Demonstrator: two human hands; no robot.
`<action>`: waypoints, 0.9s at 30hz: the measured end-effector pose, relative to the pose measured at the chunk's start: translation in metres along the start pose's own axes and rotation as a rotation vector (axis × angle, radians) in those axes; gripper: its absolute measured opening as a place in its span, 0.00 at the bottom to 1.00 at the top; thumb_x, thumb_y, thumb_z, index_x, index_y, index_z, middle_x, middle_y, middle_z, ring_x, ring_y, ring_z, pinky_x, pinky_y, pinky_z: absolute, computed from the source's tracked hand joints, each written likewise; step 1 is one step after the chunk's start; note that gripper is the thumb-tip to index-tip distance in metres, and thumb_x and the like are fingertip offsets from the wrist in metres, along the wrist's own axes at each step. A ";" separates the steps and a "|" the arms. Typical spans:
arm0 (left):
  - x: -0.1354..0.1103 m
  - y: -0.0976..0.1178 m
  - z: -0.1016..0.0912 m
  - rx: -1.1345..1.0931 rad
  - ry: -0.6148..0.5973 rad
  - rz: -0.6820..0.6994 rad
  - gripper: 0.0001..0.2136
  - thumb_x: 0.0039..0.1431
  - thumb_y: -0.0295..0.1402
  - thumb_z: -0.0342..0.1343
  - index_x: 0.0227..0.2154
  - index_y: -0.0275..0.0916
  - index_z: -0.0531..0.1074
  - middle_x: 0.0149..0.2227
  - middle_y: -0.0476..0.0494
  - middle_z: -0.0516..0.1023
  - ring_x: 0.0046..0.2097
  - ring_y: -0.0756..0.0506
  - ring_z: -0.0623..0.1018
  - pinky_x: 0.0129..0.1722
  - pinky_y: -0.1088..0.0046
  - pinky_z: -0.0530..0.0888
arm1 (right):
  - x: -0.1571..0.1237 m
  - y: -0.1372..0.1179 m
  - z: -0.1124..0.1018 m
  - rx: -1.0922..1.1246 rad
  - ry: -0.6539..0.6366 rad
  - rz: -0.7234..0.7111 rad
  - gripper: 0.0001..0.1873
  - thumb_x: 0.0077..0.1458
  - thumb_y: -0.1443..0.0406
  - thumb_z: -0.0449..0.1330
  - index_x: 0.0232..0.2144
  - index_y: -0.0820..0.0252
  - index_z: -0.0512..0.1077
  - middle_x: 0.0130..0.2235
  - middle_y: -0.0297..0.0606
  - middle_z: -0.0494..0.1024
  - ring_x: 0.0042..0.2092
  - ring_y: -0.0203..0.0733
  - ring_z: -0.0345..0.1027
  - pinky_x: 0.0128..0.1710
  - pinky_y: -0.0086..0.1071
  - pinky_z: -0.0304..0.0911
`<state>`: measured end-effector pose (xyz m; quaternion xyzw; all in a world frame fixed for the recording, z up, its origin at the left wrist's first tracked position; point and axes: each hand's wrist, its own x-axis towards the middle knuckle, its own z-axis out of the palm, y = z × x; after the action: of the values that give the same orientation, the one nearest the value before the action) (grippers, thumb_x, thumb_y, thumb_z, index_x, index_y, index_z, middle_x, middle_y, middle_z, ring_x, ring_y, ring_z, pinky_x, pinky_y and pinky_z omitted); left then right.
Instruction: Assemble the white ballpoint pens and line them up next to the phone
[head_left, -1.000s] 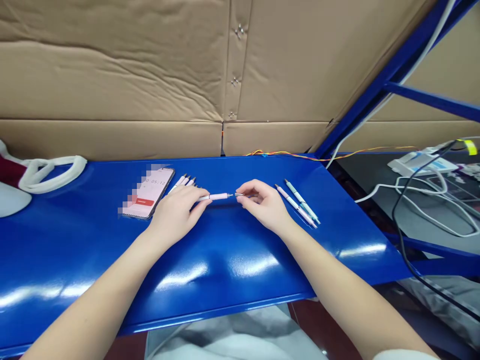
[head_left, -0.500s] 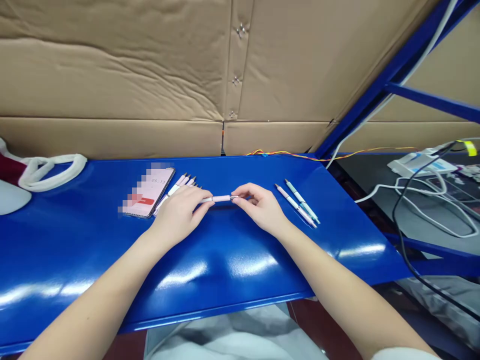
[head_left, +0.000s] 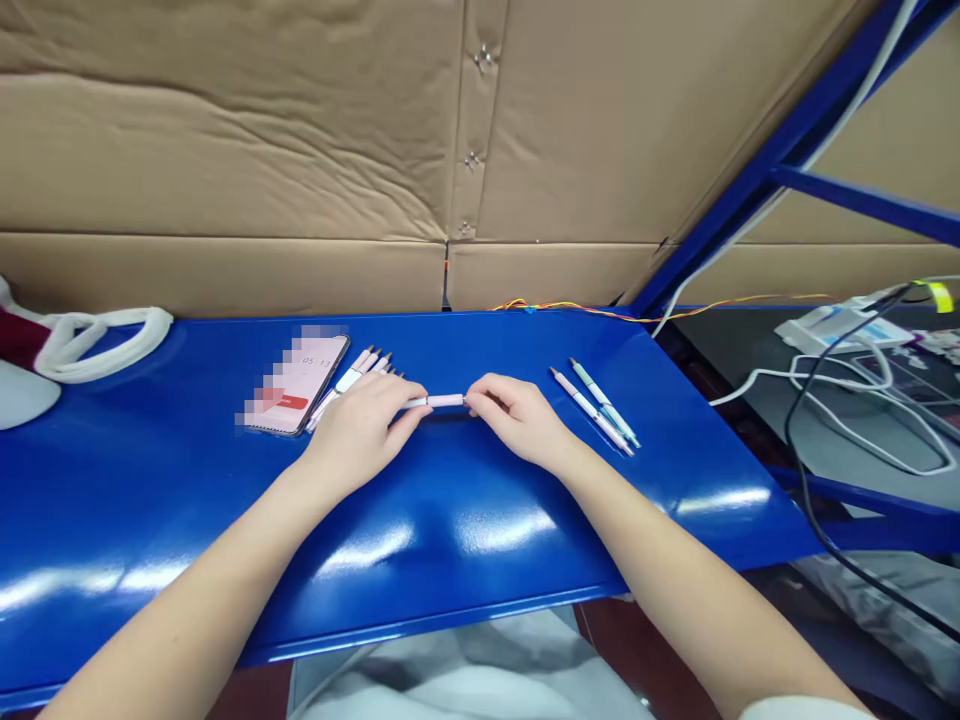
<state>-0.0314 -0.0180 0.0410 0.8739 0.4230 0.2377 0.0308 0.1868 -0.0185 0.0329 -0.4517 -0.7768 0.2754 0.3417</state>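
A pale pink pen (head_left: 446,400) lies level between my two hands, just above the blue table. My left hand (head_left: 360,425) pinches its white-banded left part between thumb and fingers. At the other end, the fingertips of my right hand (head_left: 517,415) close around the tip, which they hide. Several pens (head_left: 358,370) lie bunched beyond my left hand and are partly covered by it. To the right of my right hand rest two more, a pink pen (head_left: 592,410) and a light green pen (head_left: 604,402), side by side at a slant.
A phone (head_left: 304,385) with a lit screen lies left of the bunched pens. White looped straps (head_left: 105,340) sit at the table's (head_left: 465,540) far left. Thin coloured wires (head_left: 555,307) run along the back edge. White cables (head_left: 885,400) and a blue frame (head_left: 750,180) stand at right.
My right fingers have curled closer around the pen's right end, covering the tip that showed before. My left hand keeps its hold almost unmoved.
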 end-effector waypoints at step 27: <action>-0.001 -0.001 0.005 -0.008 -0.018 -0.011 0.13 0.63 0.39 0.45 0.38 0.40 0.72 0.37 0.44 0.77 0.41 0.44 0.74 0.42 0.66 0.70 | 0.000 0.004 0.003 -0.113 -0.003 -0.076 0.08 0.60 0.66 0.49 0.31 0.58 0.66 0.33 0.37 0.69 0.36 0.38 0.62 0.37 0.32 0.58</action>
<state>-0.0308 -0.0171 0.0363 0.8734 0.4267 0.2313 0.0395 0.1864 -0.0177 0.0283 -0.4400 -0.8082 0.2189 0.3246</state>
